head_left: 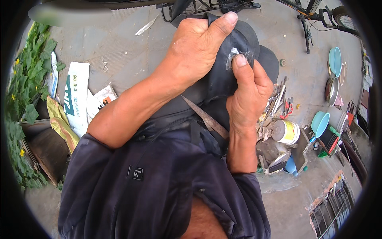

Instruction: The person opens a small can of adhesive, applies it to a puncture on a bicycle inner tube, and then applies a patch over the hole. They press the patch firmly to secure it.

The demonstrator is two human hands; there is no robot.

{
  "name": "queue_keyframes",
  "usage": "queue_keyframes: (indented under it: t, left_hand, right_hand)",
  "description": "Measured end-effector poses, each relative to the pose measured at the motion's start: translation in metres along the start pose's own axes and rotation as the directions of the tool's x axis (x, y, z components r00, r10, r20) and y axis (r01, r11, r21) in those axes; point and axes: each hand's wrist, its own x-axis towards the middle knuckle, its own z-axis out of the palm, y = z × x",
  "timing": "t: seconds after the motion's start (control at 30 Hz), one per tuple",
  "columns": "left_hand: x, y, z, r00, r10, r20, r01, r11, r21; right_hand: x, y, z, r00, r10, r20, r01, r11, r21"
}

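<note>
A black rubber inner tube (222, 75) is stretched between my two hands over my lap. My left hand (195, 49) is closed around its upper part, the thumb pressed along the top. With thumb and fingers pinched, my right hand (250, 85) grips the tube's right edge. Beside my right thumb tip is a shiny whitish patch area (232, 55) with what looks like thin clear film; the thumb partly covers it. Below the tube, a long tapering blade-like strip (205, 116), brownish and worn, lies across my lap. The fingers behind the tube are partly hidden.
On the right floor are several hand tools (280, 95), a white bucket (285, 132), turquoise basins (320, 124) and a metal grate (332, 209). A bicycle (314, 16) stands far right. Sacks (76, 97) and leafy plants (32, 79) are left. A tape roll (283, 62) lies nearby.
</note>
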Motion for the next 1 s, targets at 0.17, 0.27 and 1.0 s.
queue_keyframes:
  t: [0.17, 0.27, 1.0]
  left_hand:
    - [0.01, 0.002, 0.006, 0.999, -0.023, 0.022, 0.022, 0.999, 0.044]
    - [0.007, 0.012, 0.0, 0.989, -0.024, 0.147, -0.004, 0.982, 0.187]
    - [-0.014, 0.033, -0.017, 0.813, -0.236, 0.532, 0.187, 0.972, 0.145]
  right_hand:
    - [0.003, 0.003, -0.003, 0.998, 0.06, -0.03, -0.057, 0.994, 0.09]
    - [0.007, -0.007, -0.011, 0.99, 0.138, 0.032, -0.141, 0.98, 0.143]
    - [0.013, -0.022, -0.028, 0.972, 0.179, 0.155, -0.173, 0.984, -0.048]
